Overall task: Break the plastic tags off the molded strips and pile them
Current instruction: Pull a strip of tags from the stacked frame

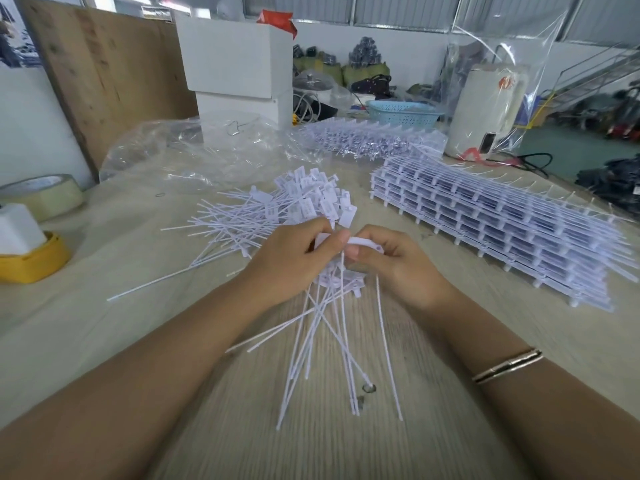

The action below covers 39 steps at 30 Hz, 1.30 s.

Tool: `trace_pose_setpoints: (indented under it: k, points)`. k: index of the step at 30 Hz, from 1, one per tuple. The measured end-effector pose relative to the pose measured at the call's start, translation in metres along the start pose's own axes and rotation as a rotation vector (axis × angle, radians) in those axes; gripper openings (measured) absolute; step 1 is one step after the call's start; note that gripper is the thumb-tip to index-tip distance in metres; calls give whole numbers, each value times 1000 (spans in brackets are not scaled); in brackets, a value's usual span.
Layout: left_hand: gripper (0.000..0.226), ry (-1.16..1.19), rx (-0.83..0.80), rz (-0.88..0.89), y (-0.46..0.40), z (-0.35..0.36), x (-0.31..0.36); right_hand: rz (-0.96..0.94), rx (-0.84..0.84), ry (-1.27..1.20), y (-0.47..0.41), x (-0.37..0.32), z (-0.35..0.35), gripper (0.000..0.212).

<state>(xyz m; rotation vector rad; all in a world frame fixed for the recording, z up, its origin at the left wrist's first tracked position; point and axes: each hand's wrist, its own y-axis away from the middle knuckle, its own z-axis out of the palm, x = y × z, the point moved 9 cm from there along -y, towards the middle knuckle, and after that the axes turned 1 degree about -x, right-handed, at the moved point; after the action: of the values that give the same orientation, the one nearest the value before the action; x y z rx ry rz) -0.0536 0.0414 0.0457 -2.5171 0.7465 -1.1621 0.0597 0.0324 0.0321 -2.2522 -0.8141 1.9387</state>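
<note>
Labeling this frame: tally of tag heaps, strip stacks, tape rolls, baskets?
Loose tag pile: 1
Tag bunch held in both hands: 1
Strip stacks: 2
Tape roll: 1
Blue basket: 1
Total: 6

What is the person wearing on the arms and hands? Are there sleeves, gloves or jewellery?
Both forearms are bare up to the frame edge: no sleeves or gloves show. The left hand has no ring, watch or band in view. The right hand also shows no ring, but on that forearm sits a thin metallic bangle, silver and gold in tone, made of two slim bands.
</note>
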Motion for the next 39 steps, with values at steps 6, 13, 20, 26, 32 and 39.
trace_pose_setpoints:
  k: [6,13,20,26,32,39]
  points:
    - [40,432,8,-154,1,6,-7,-26,10,-118,-3,0,4,11]
    - [42,611,42,-257,3,16,-16,-46,125,-100,-4,5,-3,14]
    - [46,701,69,-254,3,19,-15,-97,175,-94,-2,-5,-2,17]
    - [45,787,82,-265,3,22,-11,-110,219,-90,1,-12,-4,16]
    - [54,639,206,-210,-2,-8,-20,-89,393,-81,7,-14,-39,28]
    - [44,104,71,-70,-14,-14,-24,118,321,-2,-3,11,-39,29]
